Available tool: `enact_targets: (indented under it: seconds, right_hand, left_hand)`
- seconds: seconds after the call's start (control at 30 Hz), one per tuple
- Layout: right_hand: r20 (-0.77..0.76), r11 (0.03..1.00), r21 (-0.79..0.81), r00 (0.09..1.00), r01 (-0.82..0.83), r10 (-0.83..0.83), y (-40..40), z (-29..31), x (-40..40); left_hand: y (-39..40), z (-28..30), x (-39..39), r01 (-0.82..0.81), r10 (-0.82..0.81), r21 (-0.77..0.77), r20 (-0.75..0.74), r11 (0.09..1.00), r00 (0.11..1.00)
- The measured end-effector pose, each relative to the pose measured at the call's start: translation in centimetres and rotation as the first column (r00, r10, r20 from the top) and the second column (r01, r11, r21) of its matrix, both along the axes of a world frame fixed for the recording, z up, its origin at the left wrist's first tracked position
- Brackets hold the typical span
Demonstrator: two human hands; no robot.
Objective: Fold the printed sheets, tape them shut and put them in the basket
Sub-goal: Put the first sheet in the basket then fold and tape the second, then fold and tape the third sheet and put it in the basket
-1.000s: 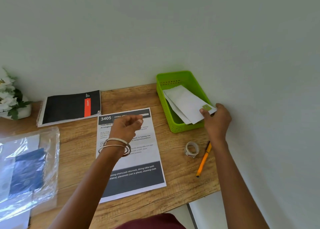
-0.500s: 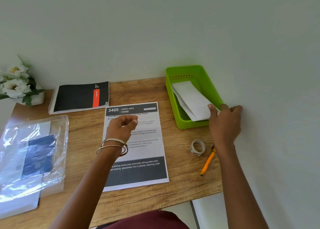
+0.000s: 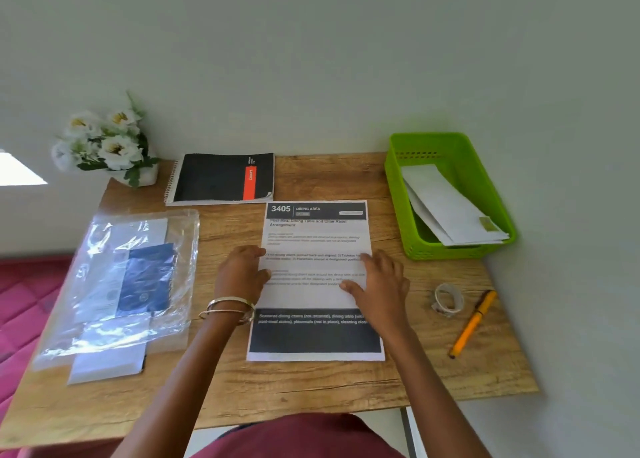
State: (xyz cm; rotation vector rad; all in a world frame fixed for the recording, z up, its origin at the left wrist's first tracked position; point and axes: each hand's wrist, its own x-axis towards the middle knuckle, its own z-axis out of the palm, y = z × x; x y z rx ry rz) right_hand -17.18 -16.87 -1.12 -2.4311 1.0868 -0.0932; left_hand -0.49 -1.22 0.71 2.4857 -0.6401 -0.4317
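A printed sheet (image 3: 315,243) headed "3405 Dining Area" lies flat and unfolded on the wooden table. My left hand (image 3: 242,276) rests on its left edge and my right hand (image 3: 377,283) rests on its right edge, fingers laid on the paper. At the back right stands a green basket (image 3: 398,194) holding folded white sheets (image 3: 446,208), the top one with a piece of tape at its near end. A roll of clear tape (image 3: 447,300) lies to the right of the printed sheet.
An orange pen (image 3: 472,324) lies beside the tape roll. A black spiral notebook (image 3: 221,177) sits behind the sheet. A clear plastic sleeve with papers (image 3: 117,284) covers the table's left side. White flowers in a pot (image 3: 104,142) stand at the back left corner.
My right hand has let go of the folded sheet in the basket and moved onto the printed sheet. My left hand has come down onto the sheet's left edge.
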Motion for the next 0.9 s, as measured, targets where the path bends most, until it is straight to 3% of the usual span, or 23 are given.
enact_targets:
  seconds: [0.2,0.33,0.53,0.67,0.73,0.83,0.9]
  right_hand:
    - [-0.074,0.997,0.001,0.994,-0.076,0.076,2.2,-0.7,0.2]
    - [-0.039,0.999,0.007,0.998,-0.051,0.051,2.9,-0.4,0.3]
    - [0.207,0.989,0.135,0.975,0.055,-0.082,0.6,0.2,3.0]
    - [0.200,0.960,0.271,0.971,0.075,-0.132,-1.4,-0.1,5.6]
    - [0.292,0.924,0.371,0.931,0.098,-0.217,-2.1,-0.5,6.5]
    - [0.430,0.784,0.610,0.783,0.116,-0.450,-2.3,-0.6,6.7]
    - [0.464,0.747,0.658,0.727,0.099,-0.506,-2.2,-0.8,6.3]
  left_hand:
    - [2.5,-1.2,2.5,0.117,-0.120,0.082,0.042,0.990,0.992]
    - [4.0,-2.4,3.5,0.221,-0.228,0.152,0.033,0.963,0.973]
    - [5.0,-3.2,4.1,0.232,-0.236,0.087,0.042,0.969,0.971]
    - [5.6,-3.4,4.1,0.216,-0.215,-0.024,0.016,0.976,0.976]
    - [5.7,-3.4,4.0,0.207,-0.207,-0.042,0.003,0.977,0.978]
    - [5.5,-3.2,3.7,0.152,-0.153,-0.057,-0.019,0.987,0.988]
    - [5.5,-3.2,3.5,0.099,-0.103,-0.109,-0.032,0.989,0.994]
